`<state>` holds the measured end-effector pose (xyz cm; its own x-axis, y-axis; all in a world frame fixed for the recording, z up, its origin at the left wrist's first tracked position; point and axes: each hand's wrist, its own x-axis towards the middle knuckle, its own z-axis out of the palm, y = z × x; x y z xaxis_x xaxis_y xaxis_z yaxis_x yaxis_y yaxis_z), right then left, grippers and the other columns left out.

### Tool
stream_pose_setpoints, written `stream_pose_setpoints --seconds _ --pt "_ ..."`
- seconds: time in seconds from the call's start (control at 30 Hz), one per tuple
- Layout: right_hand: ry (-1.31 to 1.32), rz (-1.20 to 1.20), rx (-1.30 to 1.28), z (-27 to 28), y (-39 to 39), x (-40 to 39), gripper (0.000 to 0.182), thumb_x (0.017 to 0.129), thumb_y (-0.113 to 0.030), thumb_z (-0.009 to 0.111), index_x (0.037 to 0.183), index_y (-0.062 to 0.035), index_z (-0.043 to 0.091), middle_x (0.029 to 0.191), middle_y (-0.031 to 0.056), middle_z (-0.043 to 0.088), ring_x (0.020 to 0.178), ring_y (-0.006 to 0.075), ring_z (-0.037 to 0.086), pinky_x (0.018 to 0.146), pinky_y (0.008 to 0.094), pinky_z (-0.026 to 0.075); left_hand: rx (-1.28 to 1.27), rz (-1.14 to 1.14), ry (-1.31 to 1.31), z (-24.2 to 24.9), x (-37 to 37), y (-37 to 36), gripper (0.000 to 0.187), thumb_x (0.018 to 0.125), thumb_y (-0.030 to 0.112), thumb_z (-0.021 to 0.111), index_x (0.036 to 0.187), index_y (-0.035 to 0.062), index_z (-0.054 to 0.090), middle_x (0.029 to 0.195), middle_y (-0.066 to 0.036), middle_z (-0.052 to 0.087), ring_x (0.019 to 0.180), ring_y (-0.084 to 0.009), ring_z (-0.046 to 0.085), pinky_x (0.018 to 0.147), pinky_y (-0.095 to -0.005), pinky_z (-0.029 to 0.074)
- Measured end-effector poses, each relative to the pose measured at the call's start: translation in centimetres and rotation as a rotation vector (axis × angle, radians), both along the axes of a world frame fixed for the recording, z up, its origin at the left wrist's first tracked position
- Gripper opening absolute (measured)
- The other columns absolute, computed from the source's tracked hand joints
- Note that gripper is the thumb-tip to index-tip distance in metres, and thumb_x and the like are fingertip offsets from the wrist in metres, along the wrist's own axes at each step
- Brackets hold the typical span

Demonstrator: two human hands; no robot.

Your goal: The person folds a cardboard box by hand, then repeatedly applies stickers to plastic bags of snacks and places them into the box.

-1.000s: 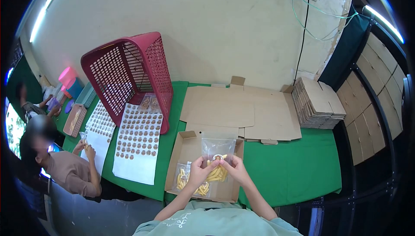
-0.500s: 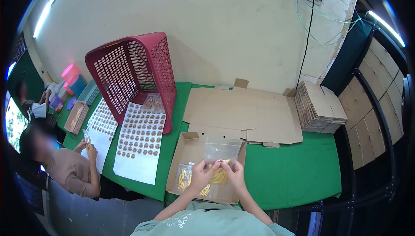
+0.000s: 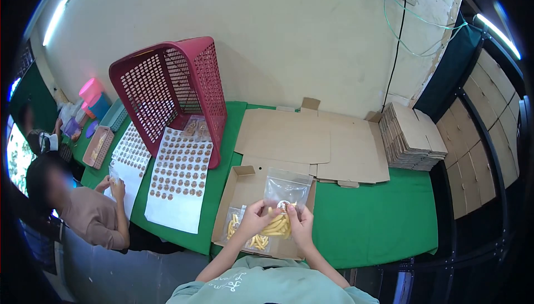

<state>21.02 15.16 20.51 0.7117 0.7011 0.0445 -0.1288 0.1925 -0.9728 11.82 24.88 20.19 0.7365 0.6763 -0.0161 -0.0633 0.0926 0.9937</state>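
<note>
A clear zip bag (image 3: 289,183) with yellow stick-shaped pieces (image 3: 279,227) in its lower part is held over an open cardboard box (image 3: 236,184). A round sticker (image 3: 282,206) shows on the bag's front. My right hand (image 3: 301,225) grips the bag's right side, its thumb by the sticker. On the left side, my left hand (image 3: 256,219) holds the bag, its slightly blurred fingers close to the sticker. Inside the box, below my hands, lie more filled bags (image 3: 259,241) of yellow pieces.
Flattened cardboard (image 3: 283,134) lies behind the box, with a cardboard stack (image 3: 414,137) to its right. A tilted maroon basket (image 3: 207,81) stands left, beside a sticker sheet (image 3: 181,179). A co-worker (image 3: 94,218) handles a small bag at the green table's left side.
My thumbs have moved apart from the bag's middle, and the round sticker now shows more fully. The bag appears more upright and slightly higher.
</note>
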Motion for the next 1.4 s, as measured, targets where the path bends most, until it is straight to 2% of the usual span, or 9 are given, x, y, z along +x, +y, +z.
stream_pose_setpoints --seconds 0.2,0.27,0.47,0.63,0.8,0.9,1.17,1.23,1.4 --pt "-0.154 -0.041 0.004 -0.2 0.1 1.9 0.019 0.075 -0.015 0.066 0.081 0.0007 0.057 0.074 0.0045 0.060 0.068 0.0080 0.054 0.060 0.0219 0.043 0.264 -0.063 0.227 2.1 -0.2 -0.6 0.029 0.073 0.020 0.068 0.095 0.0042 0.060 0.065 0.006 0.049 0.055 0.0000 0.037 0.049 -0.0170 0.030" --pt "-0.193 -0.032 -0.060 0.5 -0.2 2.6 0.021 0.072 -0.015 0.069 0.079 0.0008 0.057 0.073 0.0049 0.060 0.068 0.0085 0.055 0.060 0.0221 0.043 0.202 -0.129 0.207 2.4 -0.2 -0.7 0.028 0.074 0.020 0.067 0.096 0.0045 0.060 0.064 0.007 0.048 0.055 -0.0003 0.037 0.049 -0.0173 0.030" --pt "-0.299 -0.117 -0.032 1.5 -0.3 3.1 0.017 0.078 -0.015 0.063 0.074 -0.0007 0.056 0.067 0.0017 0.057 0.062 0.0052 0.051 0.055 0.0196 0.041 0.051 -0.191 0.072 0.9 0.2 -0.7 0.023 0.078 0.019 0.063 0.095 0.0039 0.059 0.072 0.005 0.051 0.059 -0.0012 0.040 0.052 -0.0171 0.033" --pt "0.024 -0.103 0.020 -0.8 -0.3 3.5 0.016 0.082 -0.017 0.058 0.077 -0.0017 0.055 0.066 0.0011 0.056 0.061 0.0052 0.051 0.056 0.0193 0.041 -0.033 -0.156 -0.008 0.7 0.9 -1.9 0.027 0.080 0.019 0.062 0.099 0.0010 0.056 0.078 0.004 0.054 0.067 -0.0011 0.043 0.058 -0.0161 0.036" --pt "-0.101 0.102 -0.018 -1.7 -0.7 1.9 0.018 0.081 -0.018 0.060 0.084 -0.0011 0.054 0.069 0.0003 0.056 0.061 0.0049 0.051 0.054 0.0186 0.040 -0.023 -0.006 0.056 -1.9 0.4 -1.5 0.021 0.080 0.017 0.061 0.092 -0.0004 0.059 0.077 0.002 0.058 0.067 -0.0018 0.048 0.058 -0.0168 0.039" --pt "0.061 0.185 -0.086 -0.3 -0.7 0.9 0.018 0.079 -0.017 0.062 0.086 -0.0010 0.055 0.070 -0.0008 0.056 0.061 0.0031 0.050 0.052 0.0175 0.039 -0.047 0.122 0.039 -2.3 0.5 -1.5 0.019 0.081 0.016 0.060 0.088 -0.0009 0.061 0.075 0.000 0.059 0.065 -0.0023 0.049 0.056 -0.0171 0.040" --pt "-0.049 0.139 -0.082 -1.1 0.6 0.6 0.018 0.080 -0.014 0.061 0.088 0.0004 0.054 0.075 0.0003 0.056 0.065 0.0034 0.050 0.054 0.0184 0.040 -0.122 0.338 -0.054 -2.7 1.4 -0.9 0.021 0.083 0.021 0.057 0.078 0.0009 0.059 0.070 0.001 0.057 0.063 -0.0028 0.049 0.057 -0.0172 0.040" --pt "-0.180 0.142 -0.121 -2.6 1.1 1.0 0.017 0.080 -0.014 0.060 0.088 0.0005 0.054 0.076 0.0008 0.056 0.067 0.0041 0.051 0.056 0.0188 0.041 -0.118 0.306 -0.035 -3.1 1.5 -0.4 0.021 0.084 0.022 0.057 0.078 0.0013 0.058 0.070 0.001 0.057 0.063 -0.0027 0.048 0.057 -0.0174 0.039" --pt "-0.095 0.054 -0.155 -3.3 0.2 1.9 0.011 0.081 -0.009 0.056 0.086 0.0006 0.055 0.075 0.0007 0.057 0.066 0.0048 0.052 0.057 0.0186 0.041 -0.079 0.159 -0.058 -2.4 2.3 -0.7 0.021 0.081 0.024 0.061 0.082 0.0036 0.055 0.062 0.007 0.046 0.054 -0.0002 0.038 0.048 -0.0167 0.030"
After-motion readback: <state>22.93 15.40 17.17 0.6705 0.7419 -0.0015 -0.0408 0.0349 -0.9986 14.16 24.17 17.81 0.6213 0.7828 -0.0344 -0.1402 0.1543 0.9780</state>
